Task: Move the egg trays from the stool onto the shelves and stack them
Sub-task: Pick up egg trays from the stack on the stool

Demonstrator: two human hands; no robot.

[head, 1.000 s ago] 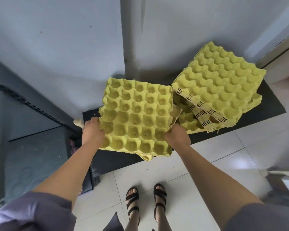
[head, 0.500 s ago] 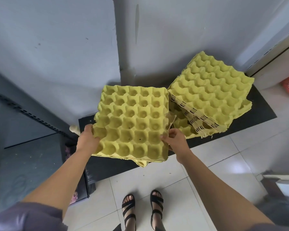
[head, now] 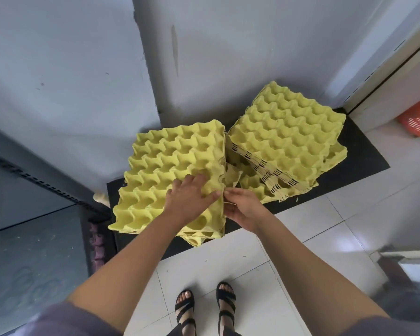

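Left tray stack sits on the stool, not shelved yet. Left hand has left the side edge and now presses flat on top, fingers straight. Right hand pinches the stack's right edge, likely peeling trays off to lift.

Yellow tray stack: left hand presses top, right hand pinches edge.

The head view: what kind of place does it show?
Probably a storage corner indoors: stacks of empty yellow egg trays on a black stool, a dark metal shelf frame at the left, a white tiled floor.
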